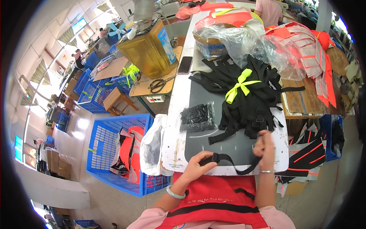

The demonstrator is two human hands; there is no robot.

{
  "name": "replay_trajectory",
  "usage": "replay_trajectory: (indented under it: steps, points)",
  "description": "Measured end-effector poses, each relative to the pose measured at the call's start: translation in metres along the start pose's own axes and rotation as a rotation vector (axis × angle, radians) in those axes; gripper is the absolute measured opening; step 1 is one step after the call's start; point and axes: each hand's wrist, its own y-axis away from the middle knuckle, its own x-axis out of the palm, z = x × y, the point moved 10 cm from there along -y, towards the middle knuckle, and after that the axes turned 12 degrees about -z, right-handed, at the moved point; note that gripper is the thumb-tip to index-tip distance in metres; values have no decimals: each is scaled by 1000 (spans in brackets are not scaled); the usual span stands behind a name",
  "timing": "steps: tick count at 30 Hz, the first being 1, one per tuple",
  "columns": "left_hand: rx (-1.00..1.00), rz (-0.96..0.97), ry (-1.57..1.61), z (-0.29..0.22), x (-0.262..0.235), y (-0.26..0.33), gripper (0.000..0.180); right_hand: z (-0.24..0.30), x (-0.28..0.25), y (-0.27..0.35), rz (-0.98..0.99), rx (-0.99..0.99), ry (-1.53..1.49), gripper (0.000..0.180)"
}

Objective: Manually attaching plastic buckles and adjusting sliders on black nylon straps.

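Note:
A black webbing strap (247,171) sags in a curve between my hands at the near edge of the table. My left hand (200,166) is closed round one end, beside a black plastic buckle (215,157). My right hand (266,147), smeared a little by motion, is closed on the strap's other part, with its fingers raised. Beyond them lies a large bundle of black straps (248,114) with buckles, tied with a neon yellow strip (242,87). To its left rests a clear bag of small black plastic pieces (197,117).
A smartphone (185,65) lies at the table's left edge, near scissors (157,85) and a large yellowish can (148,49). On the left floor stands a blue crate (114,118) with red and black pieces. Clear plastic wrap (232,42) and orange-grey fabric (305,49) fill the far side.

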Motion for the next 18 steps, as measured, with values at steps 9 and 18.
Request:
replay_trajectory:
  steps: [9,18]
  points:
    - [-309,-224,652,4,-43,-74,23,5,76,-9,503,41,-133,24]
    - [-386,-148,567,26,-24,-52,26,-76,122,35,668,244,299,24]
